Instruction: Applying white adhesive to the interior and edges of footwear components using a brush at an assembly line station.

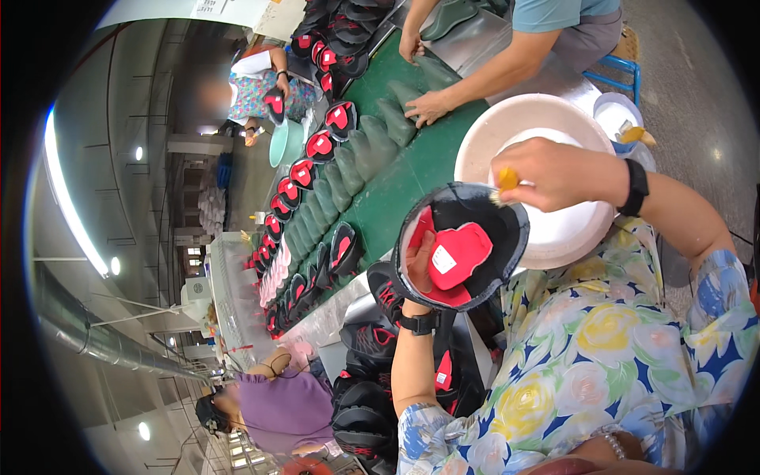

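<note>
My left hand [420, 261] is wrapped inside the opening of a black shoe upper [475, 204], with the fingers against its red lining. A red padded tongue with a white label shows inside it. In my right hand [546, 172] a small brush [507, 180] with a yellow handle is pinched. Its pale bristles are at the upper's rim, close to or touching it. Below my right hand stands a wide pale basin [473, 136] holding white liquid, right beside the upper.
A green belt [396, 208] carries rows of green foot-shaped pieces [339, 186] and red-lined uppers [302, 172]. Across it, a co-worker's hands [428, 108] touch green pieces. Black uppers [372, 340] are piled by my left forearm. A white bucket [613, 112] stands beyond the basin.
</note>
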A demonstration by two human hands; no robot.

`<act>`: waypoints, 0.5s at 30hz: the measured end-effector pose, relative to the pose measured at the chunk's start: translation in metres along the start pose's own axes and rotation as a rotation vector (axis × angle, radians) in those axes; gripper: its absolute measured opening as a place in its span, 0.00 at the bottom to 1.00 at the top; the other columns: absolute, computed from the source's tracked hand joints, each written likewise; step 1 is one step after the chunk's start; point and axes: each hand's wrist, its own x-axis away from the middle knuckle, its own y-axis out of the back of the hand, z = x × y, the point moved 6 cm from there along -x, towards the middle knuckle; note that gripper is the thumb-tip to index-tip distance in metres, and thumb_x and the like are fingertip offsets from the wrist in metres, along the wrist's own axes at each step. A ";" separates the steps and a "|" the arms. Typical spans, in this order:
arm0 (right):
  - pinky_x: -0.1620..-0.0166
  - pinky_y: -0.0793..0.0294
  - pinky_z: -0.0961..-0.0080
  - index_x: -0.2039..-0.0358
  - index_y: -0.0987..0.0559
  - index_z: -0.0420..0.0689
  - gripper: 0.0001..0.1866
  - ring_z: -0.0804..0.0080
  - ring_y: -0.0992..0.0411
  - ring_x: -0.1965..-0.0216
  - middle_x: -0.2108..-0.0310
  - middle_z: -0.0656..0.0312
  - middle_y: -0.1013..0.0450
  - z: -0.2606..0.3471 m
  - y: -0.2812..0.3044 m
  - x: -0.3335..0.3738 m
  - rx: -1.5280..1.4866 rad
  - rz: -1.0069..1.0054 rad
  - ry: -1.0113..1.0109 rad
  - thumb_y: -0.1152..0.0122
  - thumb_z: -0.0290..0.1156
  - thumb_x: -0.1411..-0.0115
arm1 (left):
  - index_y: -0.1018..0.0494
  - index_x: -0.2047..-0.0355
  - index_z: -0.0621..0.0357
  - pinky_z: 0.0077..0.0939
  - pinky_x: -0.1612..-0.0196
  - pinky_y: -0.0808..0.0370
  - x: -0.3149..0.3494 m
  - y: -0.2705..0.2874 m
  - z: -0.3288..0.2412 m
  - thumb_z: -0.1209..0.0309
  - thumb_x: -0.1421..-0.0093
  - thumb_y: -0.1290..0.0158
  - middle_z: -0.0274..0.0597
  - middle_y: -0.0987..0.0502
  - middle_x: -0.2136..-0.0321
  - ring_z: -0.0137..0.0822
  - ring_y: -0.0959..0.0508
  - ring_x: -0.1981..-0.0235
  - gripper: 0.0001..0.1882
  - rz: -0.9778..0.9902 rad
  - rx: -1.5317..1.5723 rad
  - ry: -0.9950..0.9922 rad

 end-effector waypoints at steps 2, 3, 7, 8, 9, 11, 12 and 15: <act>0.64 0.28 0.62 0.69 0.24 0.40 0.09 0.50 0.26 0.70 0.73 0.51 0.25 -0.001 0.005 0.004 0.021 0.023 -0.101 0.34 0.32 0.44 | 0.25 0.55 0.62 0.29 0.60 0.18 -0.003 0.013 0.006 0.65 0.29 0.51 0.42 0.19 0.63 0.34 0.17 0.63 0.13 -0.009 -0.010 -0.035; 0.65 0.28 0.63 0.68 0.23 0.40 0.09 0.51 0.26 0.70 0.73 0.52 0.25 0.003 0.012 0.005 0.020 -0.100 -0.097 0.35 0.31 0.44 | 0.25 0.55 0.62 0.29 0.60 0.18 -0.003 0.014 0.003 0.65 0.29 0.51 0.43 0.19 0.63 0.34 0.17 0.63 0.13 -0.033 -0.001 -0.069; 0.65 0.27 0.66 0.66 0.23 0.41 0.09 0.53 0.25 0.70 0.73 0.53 0.24 0.031 0.003 0.008 -0.178 -0.258 -0.077 0.35 0.32 0.42 | 0.26 0.54 0.63 0.30 0.59 0.18 -0.003 0.001 -0.021 0.65 0.29 0.51 0.44 0.19 0.61 0.35 0.17 0.62 0.13 -0.124 0.027 -0.221; 0.65 0.26 0.67 0.66 0.23 0.42 0.09 0.53 0.24 0.70 0.73 0.53 0.24 0.037 -0.003 0.010 -0.328 -0.280 -0.068 0.34 0.32 0.42 | 0.26 0.54 0.63 0.30 0.59 0.18 -0.005 -0.004 -0.025 0.65 0.29 0.51 0.44 0.19 0.61 0.35 0.17 0.62 0.13 -0.134 0.036 -0.263; 0.64 0.25 0.68 0.66 0.23 0.42 0.09 0.54 0.23 0.69 0.72 0.53 0.24 0.044 -0.015 0.010 -0.374 -0.158 -0.108 0.34 0.33 0.42 | 0.26 0.53 0.63 0.30 0.59 0.18 -0.004 -0.005 -0.030 0.65 0.29 0.51 0.44 0.19 0.60 0.35 0.17 0.62 0.13 -0.154 0.042 -0.304; 0.63 0.25 0.69 0.65 0.23 0.42 0.09 0.57 0.23 0.69 0.70 0.54 0.23 0.039 -0.036 0.009 -0.240 -0.072 -0.048 0.33 0.30 0.43 | 0.26 0.53 0.63 0.31 0.59 0.18 -0.001 -0.003 -0.037 0.65 0.29 0.52 0.45 0.19 0.60 0.35 0.17 0.62 0.14 -0.194 0.057 -0.390; 0.61 0.25 0.70 0.64 0.23 0.41 0.09 0.60 0.23 0.68 0.68 0.55 0.22 0.033 -0.040 0.009 -0.208 -0.014 -0.069 0.32 0.29 0.43 | 0.26 0.53 0.63 0.31 0.59 0.18 -0.002 -0.001 -0.037 0.65 0.29 0.52 0.45 0.19 0.60 0.35 0.17 0.62 0.14 -0.200 0.062 -0.393; 0.65 0.25 0.67 0.66 0.24 0.41 0.07 0.55 0.24 0.71 0.73 0.53 0.24 0.011 -0.017 0.001 -0.119 -0.229 -0.090 0.35 0.29 0.41 | 0.28 0.53 0.62 0.31 0.58 0.19 0.000 0.019 -0.034 0.61 0.28 0.54 0.43 0.20 0.61 0.35 0.18 0.63 0.16 -0.173 0.003 -0.377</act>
